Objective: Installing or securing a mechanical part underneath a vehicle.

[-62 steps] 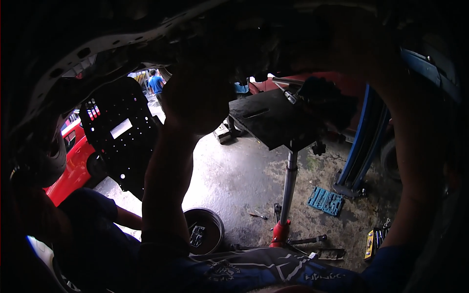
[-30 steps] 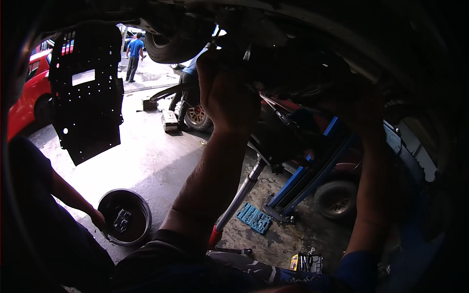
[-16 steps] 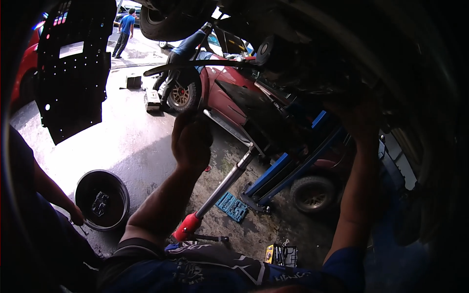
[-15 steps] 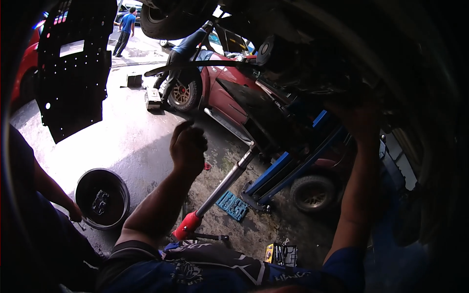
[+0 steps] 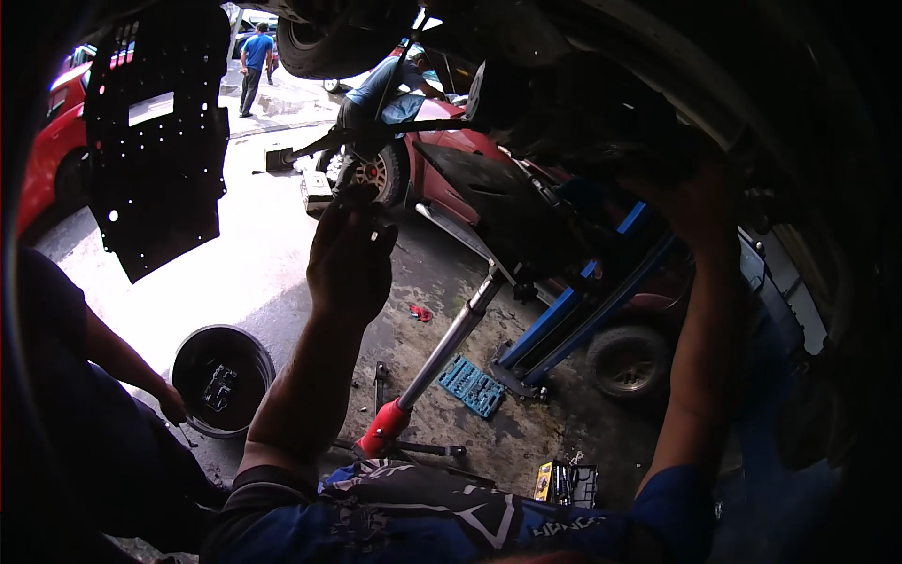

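My left hand (image 5: 349,258) is raised in front of the bright floor, with its fingers curled. A small bright spot shows among them, but what they hold, if anything, I cannot make out. A dark bar (image 5: 427,125) of the raised vehicle's underside runs just above that hand. My right hand (image 5: 691,207) reaches up into the shadowed underside (image 5: 583,122), against dark parts. Its fingers are lost in the dark there, so their hold cannot be seen.
A jack stand with a red base (image 5: 385,425) stands below, beside a blue socket tray (image 5: 472,386) and blue lift arm (image 5: 536,334). A black tub (image 5: 268,395) is at left, near another person's hand (image 5: 172,406). A perforated black panel (image 5: 155,169) hangs at upper left.
My left hand has risen and turned, its fingers now nearer the dark bar. My right hand stays up at the underside. The whole view has shifted slightly.
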`<state>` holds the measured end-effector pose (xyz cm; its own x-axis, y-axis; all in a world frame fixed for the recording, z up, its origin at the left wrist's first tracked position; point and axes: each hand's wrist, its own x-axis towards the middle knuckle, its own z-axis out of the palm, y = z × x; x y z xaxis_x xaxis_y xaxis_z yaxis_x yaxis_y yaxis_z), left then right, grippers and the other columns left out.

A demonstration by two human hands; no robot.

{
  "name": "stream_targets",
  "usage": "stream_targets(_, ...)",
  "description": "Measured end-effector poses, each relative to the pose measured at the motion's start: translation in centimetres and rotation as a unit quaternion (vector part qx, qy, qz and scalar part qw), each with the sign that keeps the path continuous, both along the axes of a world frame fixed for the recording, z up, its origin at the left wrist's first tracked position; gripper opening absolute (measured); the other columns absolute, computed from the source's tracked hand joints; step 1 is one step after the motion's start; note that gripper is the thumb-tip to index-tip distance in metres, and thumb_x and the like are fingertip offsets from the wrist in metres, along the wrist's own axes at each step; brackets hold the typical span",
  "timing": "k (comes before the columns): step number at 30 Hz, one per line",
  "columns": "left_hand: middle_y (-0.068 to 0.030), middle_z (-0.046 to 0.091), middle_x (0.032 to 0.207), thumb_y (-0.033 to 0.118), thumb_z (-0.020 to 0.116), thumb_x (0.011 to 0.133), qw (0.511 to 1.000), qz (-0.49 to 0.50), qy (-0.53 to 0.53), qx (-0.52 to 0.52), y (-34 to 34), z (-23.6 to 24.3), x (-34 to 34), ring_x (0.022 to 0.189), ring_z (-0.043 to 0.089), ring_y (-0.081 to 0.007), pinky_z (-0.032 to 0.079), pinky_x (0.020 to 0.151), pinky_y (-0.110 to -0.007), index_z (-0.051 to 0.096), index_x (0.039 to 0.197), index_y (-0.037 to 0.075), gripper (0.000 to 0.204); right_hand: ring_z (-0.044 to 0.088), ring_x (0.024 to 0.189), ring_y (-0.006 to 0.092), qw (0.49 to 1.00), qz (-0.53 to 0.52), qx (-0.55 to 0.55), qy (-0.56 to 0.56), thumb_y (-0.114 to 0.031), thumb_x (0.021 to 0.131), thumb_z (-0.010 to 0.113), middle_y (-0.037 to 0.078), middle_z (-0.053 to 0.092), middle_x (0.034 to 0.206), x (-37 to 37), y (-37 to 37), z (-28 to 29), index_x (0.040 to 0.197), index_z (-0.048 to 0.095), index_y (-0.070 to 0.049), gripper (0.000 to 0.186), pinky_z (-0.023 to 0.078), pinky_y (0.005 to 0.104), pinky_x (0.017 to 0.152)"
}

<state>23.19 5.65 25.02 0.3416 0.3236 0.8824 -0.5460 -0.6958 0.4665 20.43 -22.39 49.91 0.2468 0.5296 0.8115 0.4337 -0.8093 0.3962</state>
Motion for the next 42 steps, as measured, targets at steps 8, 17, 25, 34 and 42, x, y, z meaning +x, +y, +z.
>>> stream_targets(8,-0.0184,0.065,0.107,-0.004,0.067,0.077,0.954,0.015,-0.301,-0.002,-1.9,8.5,-0.6,0.101,0.064,-0.0273,0.052,0.087,-0.034,0.066,0.098,-0.001,0.021,0.069,0.080,0.0249,0.990,-0.129,-0.059,-0.027,-0.054,0.058,0.085,0.008,0.070,0.090,0.0,-0.3,0.0,0.095,0.073,-0.011,0.057,0.055,0.0380,0.070)
stream_targets(17,-0.0123,0.063,0.097,-0.004,0.060,0.089,0.842,-0.467,-0.209,-0.173,-0.9,7.6,-0.5,0.080,0.067,-0.0197,0.057,0.070,-0.032,0.051,0.112,-0.003,0.025,0.071,0.076,0.0266,0.996,-0.081,-0.018,0.019,-0.059,0.056,0.085,0.010,0.071,0.081,-2.2,1.5,-0.5,0.091,0.070,-0.008,0.064,0.055,0.0387,0.070)
stream_targets(25,-0.0127,0.066,0.099,-0.002,0.063,0.087,0.840,-0.511,-0.095,-0.154,-0.7,8.8,-0.3,0.087,0.068,-0.0197,0.057,0.074,-0.031,0.059,0.111,-0.004,0.024,0.070,0.077,0.0284,0.997,-0.065,-0.007,0.038,-0.063,0.061,0.079,0.011,0.071,0.084,-2.7,1.0,-0.6,0.094,0.073,-0.010,0.063,0.055,0.0401,0.071)
stream_targets(34,-0.0126,0.067,0.101,0.001,0.057,0.092,0.951,-0.286,-0.108,0.052,-0.2,8.7,0.1,0.090,0.067,-0.0160,0.054,0.079,-0.028,0.055,0.116,-0.002,0.024,0.070,0.078,0.0288,0.997,-0.067,-0.032,0.018,-0.068,0.061,0.077,0.011,0.071,0.085,-2.3,0.4,-0.5,0.100,0.072,-0.013,0.068,0.055,0.0407,0.072)
stream_targets(42,-0.0101,0.062,0.095,-0.001,0.063,0.086,0.957,-0.284,-0.064,-0.006,-1.4,9.0,-0.5,0.090,0.064,-0.0198,0.053,0.078,-0.029,0.064,0.096,0.001,0.010,0.071,0.078,0.0280,0.997,-0.068,-0.011,0.034,-0.057,0.057,0.085,0.009,0.072,0.084,-2.4,0.8,-0.5,0.093,0.071,-0.010,0.061,0.056,0.0409,0.072)
